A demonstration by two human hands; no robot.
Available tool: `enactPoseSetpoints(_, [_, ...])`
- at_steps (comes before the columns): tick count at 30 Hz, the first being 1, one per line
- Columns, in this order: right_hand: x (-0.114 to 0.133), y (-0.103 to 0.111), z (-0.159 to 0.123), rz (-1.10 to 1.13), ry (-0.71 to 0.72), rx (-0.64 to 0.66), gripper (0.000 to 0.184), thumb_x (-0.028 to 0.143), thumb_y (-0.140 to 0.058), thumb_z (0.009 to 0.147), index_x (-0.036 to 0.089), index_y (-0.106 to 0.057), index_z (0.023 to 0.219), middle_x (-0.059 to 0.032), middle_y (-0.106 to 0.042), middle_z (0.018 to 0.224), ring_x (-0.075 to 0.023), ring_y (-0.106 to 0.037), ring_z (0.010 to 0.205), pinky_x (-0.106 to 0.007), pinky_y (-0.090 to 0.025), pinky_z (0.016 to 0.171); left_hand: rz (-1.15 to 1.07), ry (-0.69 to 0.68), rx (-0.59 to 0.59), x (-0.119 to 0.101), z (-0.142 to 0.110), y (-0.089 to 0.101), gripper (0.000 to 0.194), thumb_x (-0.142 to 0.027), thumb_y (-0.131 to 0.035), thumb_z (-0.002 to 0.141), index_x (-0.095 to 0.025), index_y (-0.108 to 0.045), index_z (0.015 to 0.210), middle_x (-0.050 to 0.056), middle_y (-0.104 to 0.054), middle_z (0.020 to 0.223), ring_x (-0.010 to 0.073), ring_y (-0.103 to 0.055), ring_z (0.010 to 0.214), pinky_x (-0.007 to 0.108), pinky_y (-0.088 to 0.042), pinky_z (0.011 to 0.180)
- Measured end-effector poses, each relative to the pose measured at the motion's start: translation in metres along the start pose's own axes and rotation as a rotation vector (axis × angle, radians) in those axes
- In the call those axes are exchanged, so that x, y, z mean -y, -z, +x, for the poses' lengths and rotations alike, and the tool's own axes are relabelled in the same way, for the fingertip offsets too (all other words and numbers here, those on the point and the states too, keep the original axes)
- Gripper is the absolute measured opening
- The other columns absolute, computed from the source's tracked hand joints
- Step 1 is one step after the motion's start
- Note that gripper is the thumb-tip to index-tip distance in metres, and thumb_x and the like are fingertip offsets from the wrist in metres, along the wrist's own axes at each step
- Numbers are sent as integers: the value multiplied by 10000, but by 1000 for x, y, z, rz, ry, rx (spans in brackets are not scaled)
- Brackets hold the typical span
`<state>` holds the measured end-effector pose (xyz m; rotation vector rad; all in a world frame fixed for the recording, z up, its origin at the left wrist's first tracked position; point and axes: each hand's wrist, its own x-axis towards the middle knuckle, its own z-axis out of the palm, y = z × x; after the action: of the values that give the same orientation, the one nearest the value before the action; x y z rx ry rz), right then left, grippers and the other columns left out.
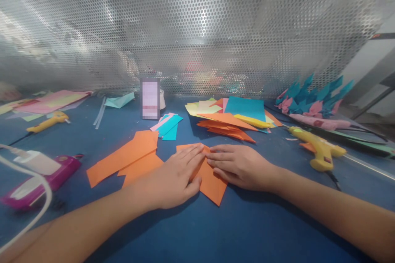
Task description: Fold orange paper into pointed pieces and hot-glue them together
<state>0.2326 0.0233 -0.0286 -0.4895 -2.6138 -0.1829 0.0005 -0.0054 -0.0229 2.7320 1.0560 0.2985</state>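
One pointed, folded orange paper sheet, flat on the matte blue tabletop; long axis slanting far left to near right, sharp corner towards the wearer. One bare left hand: laid flat across it, fingers together, apparently steadying. One bare right hand: fingertips resting on it, unclamped (presumably pressing a crease).

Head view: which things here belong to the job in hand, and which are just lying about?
In the job:
orange sheet, touched by the left hand and right hand
probably the loose orange pieces near the left hand

Seemingly just lying about:
yellow glue gun at right
yellow glue gun at left
teal-and-pink folded cluster
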Motion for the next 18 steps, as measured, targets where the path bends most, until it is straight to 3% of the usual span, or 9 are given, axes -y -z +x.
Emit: enactPoseSetpoints(18, [3,2,1,-53,-24,34,307,219,-433,928,114,-683,1071,-39,-713,1053,-202,-646,1019,-326,-516,927,-51,0,-21,0,1,2,551,-288,-411,902,-187,-279,1427,90,-282,1505,247,-263,1383,434,-300,1120])
